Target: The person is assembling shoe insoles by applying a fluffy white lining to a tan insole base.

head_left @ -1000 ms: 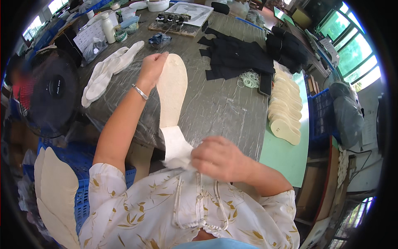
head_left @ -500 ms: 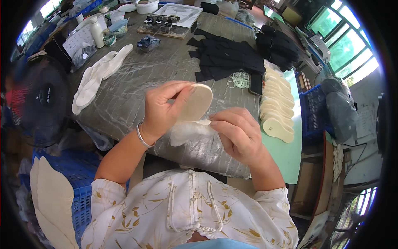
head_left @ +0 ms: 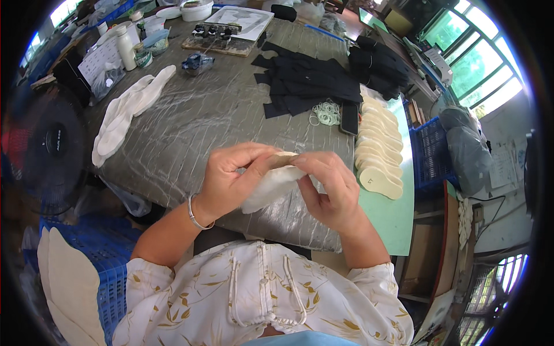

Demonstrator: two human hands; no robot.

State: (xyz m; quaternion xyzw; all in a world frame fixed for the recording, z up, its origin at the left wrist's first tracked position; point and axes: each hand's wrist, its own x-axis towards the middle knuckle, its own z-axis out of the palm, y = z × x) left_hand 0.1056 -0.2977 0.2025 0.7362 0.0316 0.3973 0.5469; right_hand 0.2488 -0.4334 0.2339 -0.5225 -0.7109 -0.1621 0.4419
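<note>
Grey plastic-sheeted worktop point(head_left: 219, 127): spreading beneath both hands.
Row of overlapping cream sole-shaped pieces point(head_left: 378, 151): lining the worktop's right edge.
Left hand point(head_left: 235, 180): pinching the far end of a thin, folded cream-white fabric piece point(head_left: 270, 189).
Right hand point(head_left: 331, 187): pinching the same end from the right.
Folded piece: hanging above the worktop's near edge, between both hands, neither being nearer; slanting lengthwise from near left to far right.
</note>
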